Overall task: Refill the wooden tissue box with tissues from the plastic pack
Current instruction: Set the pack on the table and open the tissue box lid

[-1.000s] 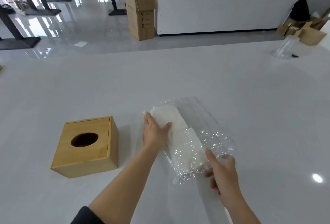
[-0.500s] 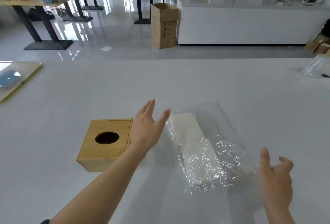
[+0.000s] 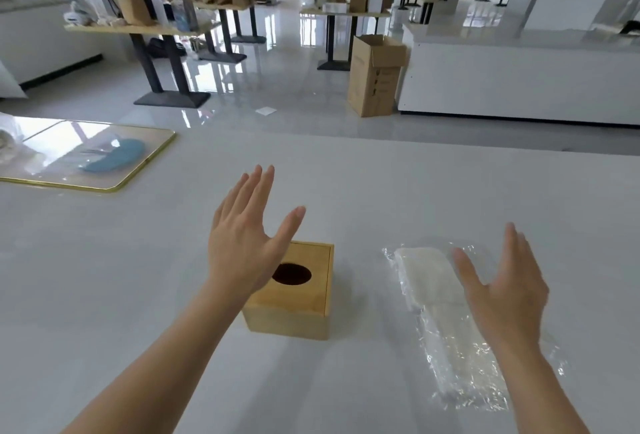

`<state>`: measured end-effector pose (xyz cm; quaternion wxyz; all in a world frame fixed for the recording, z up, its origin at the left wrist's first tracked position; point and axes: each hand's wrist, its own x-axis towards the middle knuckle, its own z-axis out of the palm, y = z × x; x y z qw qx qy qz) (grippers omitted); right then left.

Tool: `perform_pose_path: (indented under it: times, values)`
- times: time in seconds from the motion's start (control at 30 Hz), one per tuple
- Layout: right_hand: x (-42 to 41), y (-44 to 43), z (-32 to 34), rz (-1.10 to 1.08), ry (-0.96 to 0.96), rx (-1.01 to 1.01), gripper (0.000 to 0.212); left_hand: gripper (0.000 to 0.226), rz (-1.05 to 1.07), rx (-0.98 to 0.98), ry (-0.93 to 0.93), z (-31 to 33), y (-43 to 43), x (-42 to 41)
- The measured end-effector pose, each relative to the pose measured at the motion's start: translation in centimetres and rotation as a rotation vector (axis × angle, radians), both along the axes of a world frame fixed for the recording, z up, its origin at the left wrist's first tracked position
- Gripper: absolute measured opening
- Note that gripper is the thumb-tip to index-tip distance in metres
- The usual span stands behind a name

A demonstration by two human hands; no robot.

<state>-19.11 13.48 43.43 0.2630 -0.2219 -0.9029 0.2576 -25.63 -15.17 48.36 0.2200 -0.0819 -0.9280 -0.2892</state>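
The wooden tissue box (image 3: 304,298) stands on the white table (image 3: 381,191), its round dark hole facing up. My left hand (image 3: 246,243) hovers above its left part with straight, spread fingers and holds nothing. To the right lies the clear plastic pack (image 3: 450,333) with a white stack of tissues (image 3: 426,278) showing inside it. My right hand (image 3: 509,291) floats over the pack's right side, fingers straight and empty, and covers part of the pack.
A gold-rimmed mirror tray (image 3: 86,156) with a blue object lies at the table's far left. Beyond the table's far edge are a cardboard box (image 3: 375,77) on the floor, a white counter (image 3: 519,80) and tables with bags.
Both hands let go of the plastic pack and rose off the table. My left hand moved from the pack to above the wooden box. The camera tilted up and turned left.
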Motion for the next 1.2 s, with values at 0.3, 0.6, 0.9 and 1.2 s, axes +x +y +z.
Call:
perform_pose_path:
  times: [0.3, 0.6, 0.9, 1.2]
  values:
    - [-3.0, -10.4, 0.7, 0.293, -0.036, 0.097, 0.085, 0.081, 0.021, -0.031, -0.028, -0.8, -5.5, 0.3]
    - [-3.8, -16.2, 0.2, 0.397, -0.094, 0.178, 0.086, 0.083, -0.033, -0.043, -0.084, -2.6, -8.1, -0.3]
    - [-3.9, -17.8, -0.5, 0.553, -0.205, 0.213, 0.088, 0.088, -0.201, -0.066, -0.142, -5.1, -8.8, -0.8]
    - [-3.5, -16.5, -2.3, 0.85, -0.475, 0.352, 0.096, 0.114, -0.605, -0.3, -0.306, -8.1, -9.1, -1.5]
